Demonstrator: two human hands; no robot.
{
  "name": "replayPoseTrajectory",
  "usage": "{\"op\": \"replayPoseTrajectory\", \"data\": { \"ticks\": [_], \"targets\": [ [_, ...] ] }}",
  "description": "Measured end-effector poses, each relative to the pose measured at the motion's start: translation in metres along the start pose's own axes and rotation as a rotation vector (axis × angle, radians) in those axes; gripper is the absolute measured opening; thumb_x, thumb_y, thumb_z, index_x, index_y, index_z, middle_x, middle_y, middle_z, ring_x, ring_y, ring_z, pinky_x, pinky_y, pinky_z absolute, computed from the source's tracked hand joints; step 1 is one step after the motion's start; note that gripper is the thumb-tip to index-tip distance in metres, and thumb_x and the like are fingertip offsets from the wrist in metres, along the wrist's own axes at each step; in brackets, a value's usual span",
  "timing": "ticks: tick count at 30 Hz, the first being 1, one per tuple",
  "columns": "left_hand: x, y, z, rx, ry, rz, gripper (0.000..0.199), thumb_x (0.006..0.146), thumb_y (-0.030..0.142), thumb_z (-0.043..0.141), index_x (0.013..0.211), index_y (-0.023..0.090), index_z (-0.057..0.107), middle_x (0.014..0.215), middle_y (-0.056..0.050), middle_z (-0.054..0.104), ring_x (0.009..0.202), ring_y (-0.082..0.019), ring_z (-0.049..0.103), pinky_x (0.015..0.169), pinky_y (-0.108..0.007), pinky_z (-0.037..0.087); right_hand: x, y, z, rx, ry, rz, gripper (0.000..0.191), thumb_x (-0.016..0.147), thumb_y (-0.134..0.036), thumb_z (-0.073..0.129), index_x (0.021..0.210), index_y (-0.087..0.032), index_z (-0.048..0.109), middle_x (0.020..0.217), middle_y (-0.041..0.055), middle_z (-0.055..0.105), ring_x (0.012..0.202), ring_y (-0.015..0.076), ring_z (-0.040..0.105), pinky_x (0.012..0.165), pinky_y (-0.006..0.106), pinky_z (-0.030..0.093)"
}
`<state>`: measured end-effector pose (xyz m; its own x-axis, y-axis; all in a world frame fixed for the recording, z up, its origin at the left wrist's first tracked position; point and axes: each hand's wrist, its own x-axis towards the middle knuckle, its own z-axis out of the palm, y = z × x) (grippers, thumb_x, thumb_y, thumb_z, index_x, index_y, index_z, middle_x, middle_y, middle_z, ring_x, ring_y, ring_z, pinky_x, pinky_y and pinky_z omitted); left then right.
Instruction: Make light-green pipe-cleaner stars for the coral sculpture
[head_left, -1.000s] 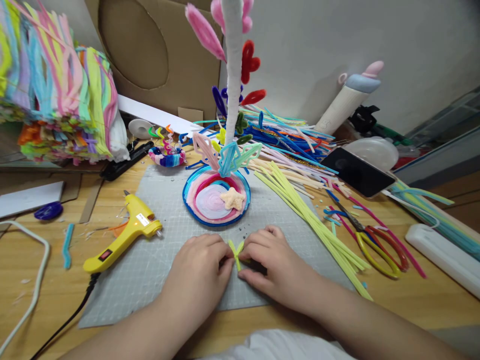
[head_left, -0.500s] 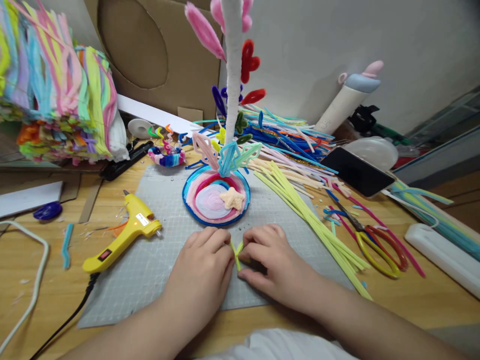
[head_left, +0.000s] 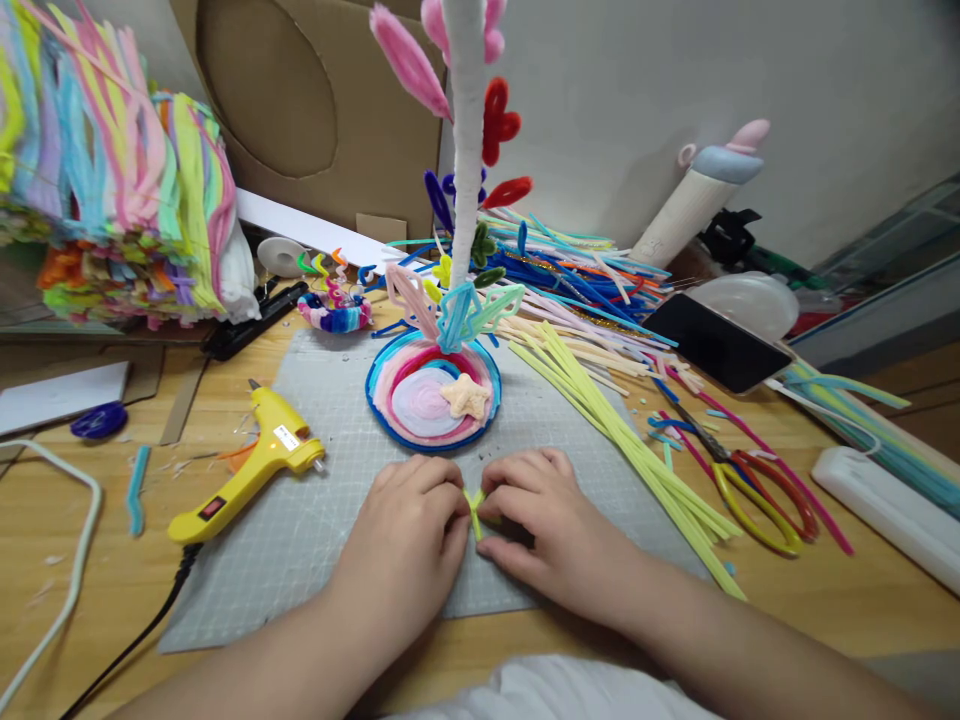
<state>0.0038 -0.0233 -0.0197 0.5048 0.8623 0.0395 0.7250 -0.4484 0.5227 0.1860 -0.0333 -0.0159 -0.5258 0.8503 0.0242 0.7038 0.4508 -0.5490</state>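
Note:
Both hands meet low over the grey cutting mat [head_left: 300, 530], pinching a bent yellow-green pipe cleaner [head_left: 475, 510] between them. My left hand [head_left: 409, 535] grips its left side with closed fingers, and my right hand [head_left: 544, 525] has the right side; much of the piece is hidden by the fingers. Just beyond stands a round base [head_left: 390, 425] of coiled blue, pink and white pipe cleaners, bearing a beige star [head_left: 466, 397]. A white-wrapped post [head_left: 466, 150] rises from its back edge, with coloured petal and leaf loops along it.
A yellow glue gun [head_left: 247, 465] lies left on the mat. Yellow-green pipe cleaners [head_left: 622, 440] and scissors [head_left: 739, 480] lie right. Behind are a pile of pipe cleaners [head_left: 577, 280], a phone [head_left: 716, 340] and a small striped ring [head_left: 335, 314]. Bundled pipe cleaners [head_left: 120, 170] stand back left.
Hardly anything differs. Both hands keep their pinch on the yellow-green pipe cleaner in nearly the same place, and the view has shifted very slightly.

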Motion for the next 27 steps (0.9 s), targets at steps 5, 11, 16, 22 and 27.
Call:
{"op": "replayPoseTrajectory", "data": {
  "ticks": [5,11,16,22,27],
  "targets": [
    [0.0001,0.0004,-0.0008,-0.016,0.000,-0.004,0.015,0.082,0.014,0.054,0.075,0.018,0.066,0.089,-0.003,0.064,0.087,-0.019,0.055,0.078,-0.036,0.040,-0.0002,0.0004,0.0003,0.008,-0.007,-0.001,0.009,0.081,-0.025,0.065,0.082,-0.019,0.058,0.101,0.0017,0.059,0.099,0.0192,0.050,0.087,0.038,0.026],
    [0.0014,0.0012,-0.0014,0.009,0.005,-0.018,0.013,0.079,0.013,0.055,0.075,0.020,0.066,0.090,-0.001,0.064,0.088,-0.019,0.056,0.079,-0.037,0.039,0.0005,0.0015,0.0003,0.014,-0.015,0.008,0.010,0.080,-0.024,0.066,0.083,-0.019,0.058,0.100,0.0016,0.059,0.098,0.0196,0.050,0.087,0.039,0.025],
    [0.0013,0.0026,0.0013,0.028,0.023,-0.070,0.013,0.077,0.013,0.054,0.071,0.018,0.064,0.082,-0.003,0.061,0.083,-0.020,0.054,0.073,-0.034,0.041,0.0007,0.0012,0.0007,0.019,-0.013,0.005,0.011,0.080,-0.024,0.067,0.083,-0.019,0.058,0.100,0.0016,0.059,0.098,0.0193,0.050,0.088,0.039,0.025],
    [0.0010,0.0043,0.0015,0.038,-0.029,-0.114,0.013,0.078,0.013,0.052,0.071,0.018,0.062,0.072,-0.003,0.063,0.075,-0.020,0.055,0.071,-0.035,0.041,-0.0010,0.0009,0.0002,0.024,-0.010,0.001,0.010,0.080,-0.023,0.066,0.082,-0.019,0.057,0.101,0.0021,0.059,0.097,0.0191,0.051,0.087,0.038,0.026],
    [0.0026,0.0042,0.0006,0.023,-0.039,-0.123,0.013,0.077,0.014,0.051,0.070,0.019,0.061,0.073,-0.003,0.064,0.076,-0.020,0.056,0.071,-0.034,0.040,-0.0008,0.0013,0.0009,0.023,-0.009,0.004,0.011,0.080,-0.024,0.067,0.082,-0.019,0.058,0.100,0.0017,0.059,0.098,0.0189,0.051,0.088,0.039,0.026]
  ]
}}
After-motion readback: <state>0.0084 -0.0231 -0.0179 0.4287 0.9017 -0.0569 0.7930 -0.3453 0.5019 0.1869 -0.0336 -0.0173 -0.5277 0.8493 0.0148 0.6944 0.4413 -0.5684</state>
